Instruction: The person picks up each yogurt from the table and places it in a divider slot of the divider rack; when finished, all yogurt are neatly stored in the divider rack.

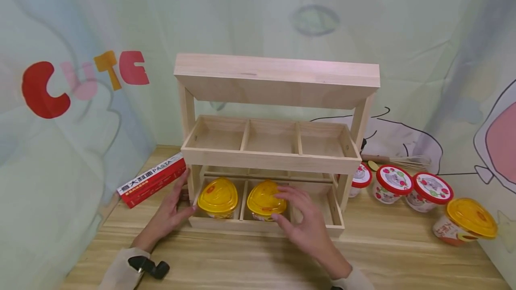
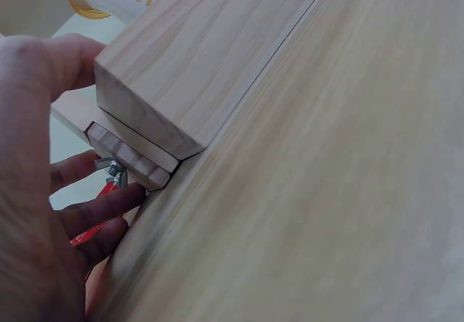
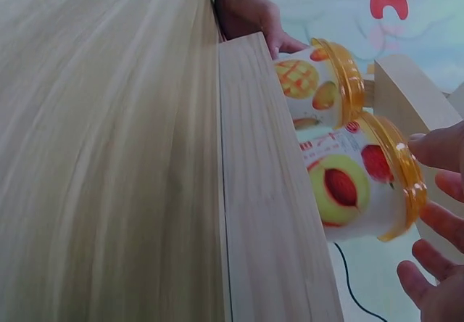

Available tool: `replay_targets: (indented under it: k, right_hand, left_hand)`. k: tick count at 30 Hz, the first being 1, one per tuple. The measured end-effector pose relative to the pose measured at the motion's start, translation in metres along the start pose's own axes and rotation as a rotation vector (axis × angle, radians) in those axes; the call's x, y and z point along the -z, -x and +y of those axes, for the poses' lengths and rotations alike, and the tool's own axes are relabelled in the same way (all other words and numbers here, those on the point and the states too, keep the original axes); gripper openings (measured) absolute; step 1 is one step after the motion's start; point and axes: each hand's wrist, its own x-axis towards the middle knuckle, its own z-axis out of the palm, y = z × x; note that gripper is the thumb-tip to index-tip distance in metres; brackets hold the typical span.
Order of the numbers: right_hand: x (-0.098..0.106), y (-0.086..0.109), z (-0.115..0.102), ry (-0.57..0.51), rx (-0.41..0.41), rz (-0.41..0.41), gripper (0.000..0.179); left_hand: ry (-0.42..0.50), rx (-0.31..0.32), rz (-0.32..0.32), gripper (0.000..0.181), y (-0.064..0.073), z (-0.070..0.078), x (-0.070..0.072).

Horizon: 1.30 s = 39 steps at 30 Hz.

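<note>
A two-tier wooden rack [image 1: 274, 161] stands on the table. In its lower tray, a fruit cup with a yellow lid [image 1: 217, 197] fills the left compartment; a second yellow-lidded cup [image 1: 266, 200], showing a peach picture in the right wrist view, sits in the middle one. My left hand [image 1: 171, 211] grips the tray's front left corner, thumb at the front and fingers round the side by the leg [image 2: 134, 155]. My right hand [image 1: 302, 218] is at the middle cup's right side, fingers spread, thumb and fingertips right at the lid [image 3: 399, 170].
Left of the rack lies a red pasta box [image 1: 155, 180]. To the right stand several red-lidded tubs [image 1: 393, 185] and another yellow-lidded cup [image 1: 465, 222]. A whisk [image 1: 407, 161] lies behind them. The rack's upper tray [image 1: 272, 160] overhangs the lower one's back.
</note>
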Motion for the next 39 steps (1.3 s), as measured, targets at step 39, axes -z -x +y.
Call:
replay_targets:
  k: [39]
  right_hand:
    - [0.104,0.046,0.028,0.133,-0.242,0.156,0.052]
  left_hand:
    - [-0.031,-0.038,0.025,0.108,0.0,0.001,0.0]
